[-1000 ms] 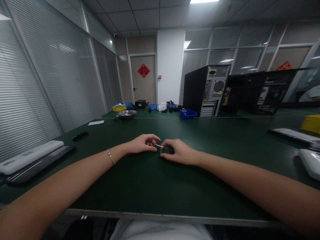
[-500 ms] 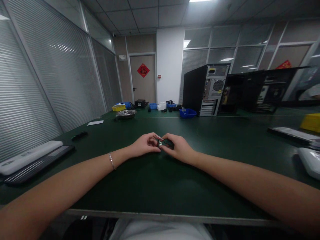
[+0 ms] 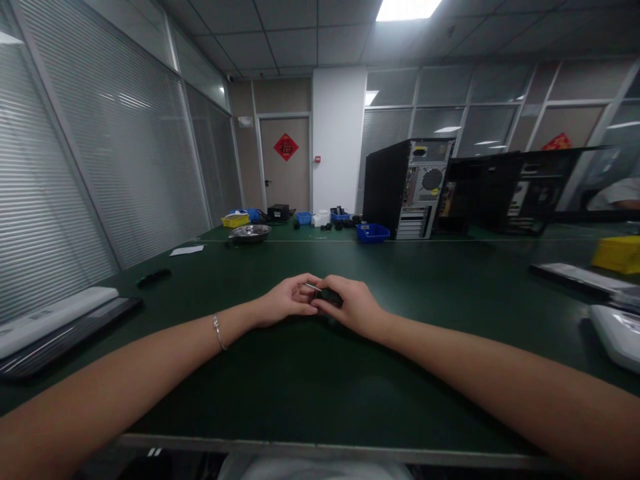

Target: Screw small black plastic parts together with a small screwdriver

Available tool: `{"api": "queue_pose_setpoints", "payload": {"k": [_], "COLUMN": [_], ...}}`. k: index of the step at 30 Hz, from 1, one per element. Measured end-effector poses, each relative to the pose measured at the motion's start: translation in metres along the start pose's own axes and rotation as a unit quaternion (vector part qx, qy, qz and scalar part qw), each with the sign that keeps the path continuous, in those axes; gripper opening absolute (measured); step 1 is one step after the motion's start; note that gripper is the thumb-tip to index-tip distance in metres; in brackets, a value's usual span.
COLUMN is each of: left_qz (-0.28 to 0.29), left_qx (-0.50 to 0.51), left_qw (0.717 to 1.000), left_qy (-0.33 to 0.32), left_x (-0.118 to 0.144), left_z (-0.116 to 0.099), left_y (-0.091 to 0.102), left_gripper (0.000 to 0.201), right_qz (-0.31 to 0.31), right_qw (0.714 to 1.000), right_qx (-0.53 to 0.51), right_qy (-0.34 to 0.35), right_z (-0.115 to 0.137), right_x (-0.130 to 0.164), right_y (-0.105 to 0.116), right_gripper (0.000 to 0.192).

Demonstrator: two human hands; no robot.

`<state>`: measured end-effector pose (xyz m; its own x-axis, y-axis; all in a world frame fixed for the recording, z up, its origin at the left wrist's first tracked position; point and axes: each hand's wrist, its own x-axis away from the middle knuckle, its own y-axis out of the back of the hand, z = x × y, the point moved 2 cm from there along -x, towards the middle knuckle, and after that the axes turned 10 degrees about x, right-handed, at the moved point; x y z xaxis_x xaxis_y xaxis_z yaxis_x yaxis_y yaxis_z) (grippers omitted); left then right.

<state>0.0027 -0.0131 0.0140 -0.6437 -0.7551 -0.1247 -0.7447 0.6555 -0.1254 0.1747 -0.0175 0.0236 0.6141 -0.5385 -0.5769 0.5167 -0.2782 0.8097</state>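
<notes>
Over the middle of the green table (image 3: 280, 393), my two hands meet at the fingertips. My right hand (image 3: 356, 305) is closed round a small dark object (image 3: 331, 297), and its palm and fingers cover most of it. From that hand's fingertips a thin pale strip (image 3: 313, 287) reaches toward the left fingers; I cannot tell whether it belongs to the dark object. My left hand (image 3: 281, 303), with a silver bracelet (image 3: 218, 331) on its wrist, has its fingers curled at the strip's end. What its fingertips grip is hidden.
A white bar-shaped device and a black keyboard-like one (image 3: 100, 327) lie at the left, near a dark green-edged tool (image 3: 153, 277). Behind stand a metal bowl (image 3: 250, 233), a blue tray (image 3: 373, 233) and a computer tower (image 3: 390, 190). At right are a yellow box (image 3: 617, 255) and a white device (image 3: 617, 333).
My hands have drawn closer, and the right fingers cover more of the dark object. Its pale and green part between the fingers is now mostly hidden. The camera view has tilted slightly up.
</notes>
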Motion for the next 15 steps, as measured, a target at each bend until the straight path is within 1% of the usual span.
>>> {"api": "queue_pose_setpoints", "payload": {"k": [2,4,6,9,11,13,14,15], "left_qz": [0.012,-0.003,-0.028,-0.049,-0.067,-0.112,-0.145,-0.19], "left_qx": [0.064,0.104,0.108,0.085,0.077,0.073,0.072,0.069], "left_qw": [0.998,0.995,0.994,0.995,0.995,0.99,0.985,0.975], "left_qy": [0.012,0.012,0.007,0.005,-0.01,-0.046,-0.068,-0.093], "left_x": [0.0,-0.001,-0.001,-0.003,-0.005,-0.008,-0.01,-0.011], "left_z": [-0.001,-0.001,0.001,0.004,0.003,-0.001,-0.003,-0.007], "left_y": [0.0,0.001,0.003,0.004,0.007,0.017,0.025,0.036], "left_gripper": [0.046,0.039,0.034,0.036,0.034,0.029,0.026,0.023], "right_qz": [-0.001,-0.003,-0.004,-0.003,-0.005,-0.004,0.0,0.004], "right_qw": [1.0,1.0,1.0,1.0,1.0,0.999,0.998,0.998], "right_qx": [0.006,0.004,-0.001,-0.013,-0.029,-0.042,-0.045,-0.047], "right_qy": [0.002,0.0,-0.005,-0.007,-0.006,-0.021,-0.034,-0.048], "right_z": [0.001,0.001,0.0,-0.002,-0.003,-0.005,-0.006,-0.007], "right_x": [-0.001,-0.002,-0.002,-0.002,-0.001,0.0,0.0,0.001], "right_y": [0.0,0.0,-0.002,-0.004,-0.004,-0.004,-0.003,-0.003], "right_gripper": [0.02,0.02,0.02,0.02,0.027,0.038,0.043,0.045]}}
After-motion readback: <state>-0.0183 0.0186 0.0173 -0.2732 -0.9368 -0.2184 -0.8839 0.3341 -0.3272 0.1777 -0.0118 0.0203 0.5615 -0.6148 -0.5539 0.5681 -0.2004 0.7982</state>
